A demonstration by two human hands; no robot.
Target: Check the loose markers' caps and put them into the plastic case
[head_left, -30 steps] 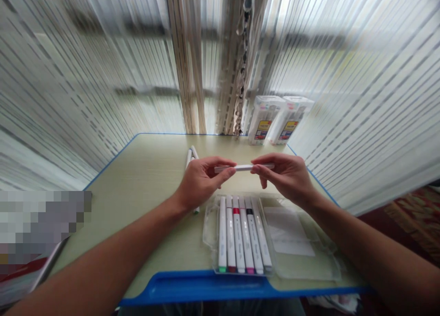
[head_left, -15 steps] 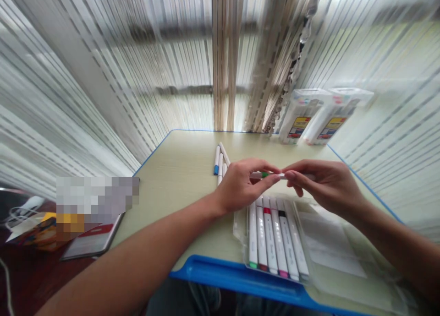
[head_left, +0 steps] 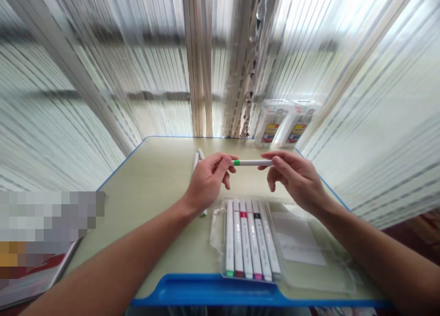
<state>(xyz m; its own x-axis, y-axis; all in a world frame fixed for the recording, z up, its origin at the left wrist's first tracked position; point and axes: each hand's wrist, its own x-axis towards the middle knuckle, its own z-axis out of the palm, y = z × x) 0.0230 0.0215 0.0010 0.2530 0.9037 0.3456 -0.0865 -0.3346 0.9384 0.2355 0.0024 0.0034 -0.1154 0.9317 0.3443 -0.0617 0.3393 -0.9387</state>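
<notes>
A white marker [head_left: 254, 162] with a green band is held level between my two hands, above the table. My left hand [head_left: 209, 176] pinches its end beside the green band. At the other end, the thumb and fingers of my right hand [head_left: 294, 176] are closed on it. Below them lies an open clear plastic case [head_left: 220, 233], with a row of several white markers [head_left: 252, 242] in it; their ends show green, brown, pink and other colours. Behind my left hand are more white markers [head_left: 201, 154], partly hidden by it.
Two clear marker boxes [head_left: 270, 123] stand at the table's back right, before string curtains [head_left: 154, 64]. The case's clear lid [head_left: 302, 242] lies open to the right. A blue tray edge [head_left: 220, 291] runs along the front. Blurred-out items [head_left: 41, 220] are at the left.
My hands have moved apart along the marker, baring its middle and green band. The whole view has shifted, so the table and boxes appear further left.
</notes>
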